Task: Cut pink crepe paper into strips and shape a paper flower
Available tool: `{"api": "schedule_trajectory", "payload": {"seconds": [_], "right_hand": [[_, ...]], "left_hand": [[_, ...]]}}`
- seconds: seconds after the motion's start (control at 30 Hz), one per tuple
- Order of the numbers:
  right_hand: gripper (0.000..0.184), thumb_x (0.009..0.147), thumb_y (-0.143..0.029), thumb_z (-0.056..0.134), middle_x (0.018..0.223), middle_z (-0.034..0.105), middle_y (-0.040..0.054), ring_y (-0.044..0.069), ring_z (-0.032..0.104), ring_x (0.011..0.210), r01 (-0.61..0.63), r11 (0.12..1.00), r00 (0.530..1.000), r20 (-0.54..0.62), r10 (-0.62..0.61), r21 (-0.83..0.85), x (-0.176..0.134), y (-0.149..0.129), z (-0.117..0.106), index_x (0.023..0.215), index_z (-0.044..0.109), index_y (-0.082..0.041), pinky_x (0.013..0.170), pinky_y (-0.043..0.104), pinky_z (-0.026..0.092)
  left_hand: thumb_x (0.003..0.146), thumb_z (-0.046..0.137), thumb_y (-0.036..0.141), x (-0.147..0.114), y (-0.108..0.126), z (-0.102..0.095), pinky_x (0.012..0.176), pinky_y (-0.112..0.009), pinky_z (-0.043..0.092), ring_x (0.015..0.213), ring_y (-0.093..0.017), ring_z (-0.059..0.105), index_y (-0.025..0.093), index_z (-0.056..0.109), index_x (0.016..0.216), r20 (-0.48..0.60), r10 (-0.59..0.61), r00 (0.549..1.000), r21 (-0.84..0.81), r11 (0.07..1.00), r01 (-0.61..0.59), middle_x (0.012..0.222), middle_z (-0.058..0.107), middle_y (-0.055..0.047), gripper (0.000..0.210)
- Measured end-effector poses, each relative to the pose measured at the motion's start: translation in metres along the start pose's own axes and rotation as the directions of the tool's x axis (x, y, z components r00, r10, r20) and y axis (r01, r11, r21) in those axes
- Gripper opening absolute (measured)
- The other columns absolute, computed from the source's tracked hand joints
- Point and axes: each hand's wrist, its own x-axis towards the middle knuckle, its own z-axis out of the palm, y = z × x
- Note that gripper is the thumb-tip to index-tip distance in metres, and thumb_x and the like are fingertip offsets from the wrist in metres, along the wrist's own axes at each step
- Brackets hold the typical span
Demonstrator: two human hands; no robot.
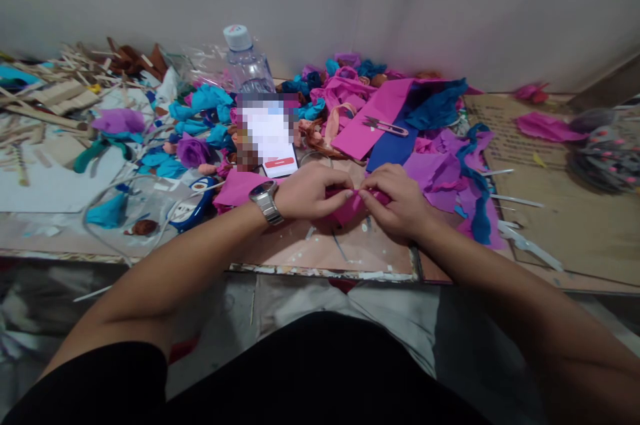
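Note:
Between my two hands, over the front of the worktable, is a piece of bright pink crepe paper [346, 210]. My left hand [314, 192], with a metal watch at the wrist, pinches its left part between thumb and forefinger. My right hand [395, 202] grips the same paper on the other side, its fingertips almost touching those of my left. My fingers cover part of the paper. Behind my hands, thread snips [385, 126] lie on folded pink crepe paper [367, 120], beside a dark blue sheet [393, 150].
A phone [280, 166] leans before a clear bottle [249, 65]. Crepe paper flowers [193, 150] and scraps crowd the back. Green-handled pliers [90, 155] and wood sticks lie left. At right are purple crepe paper [434, 175], a glue gun [533, 246] and cardboard [565, 218].

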Motion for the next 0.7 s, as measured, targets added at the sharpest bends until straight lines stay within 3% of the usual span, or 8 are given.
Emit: {"api": "schedule_trajectory", "payload": {"seconds": [0.13,0.4,0.7], "right_hand": [[0.007,0.098,-0.027,0.065,0.087,0.074,0.0060,0.025,0.066,0.088,-0.021,1.000,1.000,-0.006,0.021,0.003,-0.0002,0.0009,-0.0012,0.094,0.068,-0.022,0.082,0.043,0.046],[0.008,0.099,-0.027,0.065,0.087,0.076,0.0056,0.025,0.068,0.089,-0.005,1.000,1.000,-0.015,0.005,-0.001,-0.0004,0.0011,0.0010,0.096,0.071,-0.023,0.084,0.044,0.048],[0.005,0.097,-0.024,0.068,0.088,0.077,0.0039,0.023,0.070,0.084,-0.065,0.998,0.992,-0.107,0.064,-0.012,-0.0024,0.0067,0.0010,0.093,0.071,-0.023,0.082,0.041,0.049]], "left_hand": [[0.098,0.059,0.033,0.0000,-0.0035,-0.0036,0.065,-0.024,0.043,0.066,-0.012,0.065,0.017,0.076,0.093,-0.024,0.004,1.000,-0.041,0.999,-0.005,0.080,0.077,-0.002,0.024],[0.097,0.058,0.032,0.0002,-0.0032,-0.0040,0.063,-0.024,0.042,0.065,-0.012,0.063,0.017,0.076,0.095,0.053,0.000,0.999,-0.061,0.998,0.004,0.077,0.075,-0.001,0.024],[0.089,0.056,0.025,0.0009,-0.0080,-0.0082,0.066,-0.027,0.044,0.068,-0.015,0.065,0.015,0.076,0.091,-0.095,-0.131,0.987,0.028,0.991,0.134,0.079,0.076,-0.004,0.023]]}}
